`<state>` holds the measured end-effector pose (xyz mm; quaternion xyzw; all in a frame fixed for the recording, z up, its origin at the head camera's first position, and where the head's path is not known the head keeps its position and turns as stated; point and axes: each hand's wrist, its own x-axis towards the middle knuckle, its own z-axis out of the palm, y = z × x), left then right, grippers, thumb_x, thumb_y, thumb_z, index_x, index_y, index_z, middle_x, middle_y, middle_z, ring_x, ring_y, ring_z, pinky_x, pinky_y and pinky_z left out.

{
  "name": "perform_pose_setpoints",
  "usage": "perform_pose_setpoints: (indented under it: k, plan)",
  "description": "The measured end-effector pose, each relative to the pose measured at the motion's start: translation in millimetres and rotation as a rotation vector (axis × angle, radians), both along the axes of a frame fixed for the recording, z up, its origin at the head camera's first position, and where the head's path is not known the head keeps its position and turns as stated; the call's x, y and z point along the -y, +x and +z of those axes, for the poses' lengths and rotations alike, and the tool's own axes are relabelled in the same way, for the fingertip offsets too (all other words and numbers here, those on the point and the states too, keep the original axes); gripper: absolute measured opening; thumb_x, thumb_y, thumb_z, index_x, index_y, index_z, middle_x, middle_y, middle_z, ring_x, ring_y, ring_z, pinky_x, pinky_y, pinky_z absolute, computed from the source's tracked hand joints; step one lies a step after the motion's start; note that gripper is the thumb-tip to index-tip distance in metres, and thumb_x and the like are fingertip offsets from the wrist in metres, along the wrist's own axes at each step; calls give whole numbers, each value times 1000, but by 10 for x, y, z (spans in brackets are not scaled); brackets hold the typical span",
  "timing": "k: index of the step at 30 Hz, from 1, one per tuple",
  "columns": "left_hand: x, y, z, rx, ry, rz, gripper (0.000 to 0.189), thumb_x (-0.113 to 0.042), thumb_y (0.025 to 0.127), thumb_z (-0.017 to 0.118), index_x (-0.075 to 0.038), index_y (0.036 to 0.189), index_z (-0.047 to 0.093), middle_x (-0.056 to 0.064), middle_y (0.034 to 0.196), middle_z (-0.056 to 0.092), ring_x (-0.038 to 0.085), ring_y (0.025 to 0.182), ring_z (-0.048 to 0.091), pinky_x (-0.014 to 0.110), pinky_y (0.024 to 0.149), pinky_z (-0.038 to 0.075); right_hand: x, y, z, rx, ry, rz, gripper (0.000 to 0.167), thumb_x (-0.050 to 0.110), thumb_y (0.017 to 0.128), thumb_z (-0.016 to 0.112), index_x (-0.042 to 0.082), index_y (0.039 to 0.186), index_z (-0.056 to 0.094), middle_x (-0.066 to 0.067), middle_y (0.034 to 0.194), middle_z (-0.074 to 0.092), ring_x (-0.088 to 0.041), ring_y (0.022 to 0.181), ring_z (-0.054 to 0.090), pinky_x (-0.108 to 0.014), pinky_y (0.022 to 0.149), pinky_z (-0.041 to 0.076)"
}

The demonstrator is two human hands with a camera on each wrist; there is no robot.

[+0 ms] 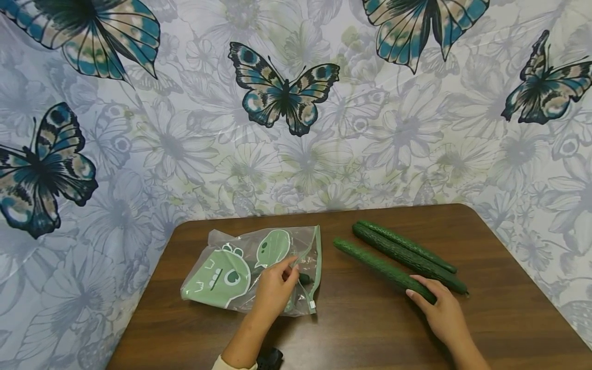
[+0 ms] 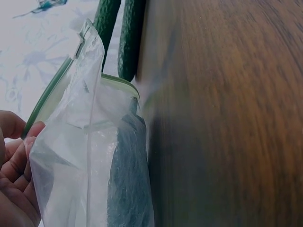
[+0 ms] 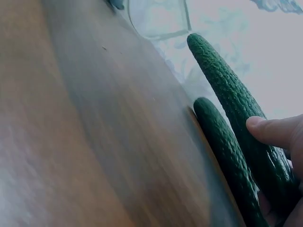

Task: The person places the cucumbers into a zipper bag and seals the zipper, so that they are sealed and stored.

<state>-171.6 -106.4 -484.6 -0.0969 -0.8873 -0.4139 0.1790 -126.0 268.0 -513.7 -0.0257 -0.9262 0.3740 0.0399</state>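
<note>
A clear zip bag (image 1: 259, 295) with a green cartoon print lies on the table, its green-edged mouth turned to the right. My left hand (image 1: 272, 289) pinches the bag's upper layer near that mouth; the left wrist view shows fingers (image 2: 35, 128) on the green edge. Inside the bag is a dark green cucumber (image 2: 129, 175), mostly covered in the head view. My right hand (image 1: 441, 311) grips the near end of another cucumber (image 1: 376, 264), thumb on one side. Two more cucumbers, one dark (image 1: 393, 249) and one lighter (image 1: 416, 245), lie side by side just beyond it.
The brown wooden table (image 1: 361, 334) has its far edge against a butterfly-patterned cloth (image 1: 305, 169). A black object (image 1: 270, 358) sits by the left wrist. The bag's slider (image 1: 312, 305) is at the near corner of its mouth.
</note>
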Motion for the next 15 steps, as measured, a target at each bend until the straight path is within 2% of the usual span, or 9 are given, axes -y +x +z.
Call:
perform_pose_setpoints:
  k: [8,15]
  plan:
    - [18,18,10,2,-5,18,24,-14,93,70,-10,115,76,-8,66,60,-2,57,46,20,56,43,135,-24,20,-158,31,64,47,36,96,68,12,136,63,-16,131,63,-43,123,55,-67,96,44]
    - [25,22,31,24,-5,16,25,-16,94,69,-10,117,75,-8,68,61,-1,58,48,20,58,44,208,-31,26,-252,92,109,43,26,92,74,13,132,66,-10,124,67,-37,114,61,-63,90,50]
